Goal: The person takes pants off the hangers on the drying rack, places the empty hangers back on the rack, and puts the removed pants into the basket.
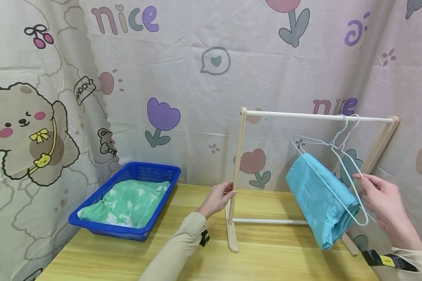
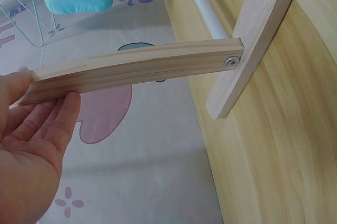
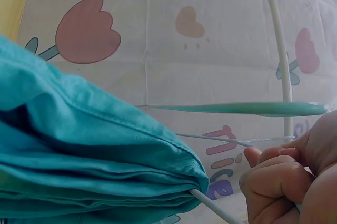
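My left hand holds the left wooden upright of a small clothes rack, thumb on one side and fingers on the other. At the rack's right, my right hand pinches the sloping wire of a white hanger, its other fingers curled in the right wrist view. Beside it on the white top rail hangs a light blue hanger. Folded turquoise trousers or similar cloth drape over that hanger's lower bar, tilted down to the right.
A blue plastic basket stands on the left of the wooden table, with a green-and-white tie-dye garment inside. A white lower bar joins the rack's wooden feet. Patterned curtain hangs close behind the rack.
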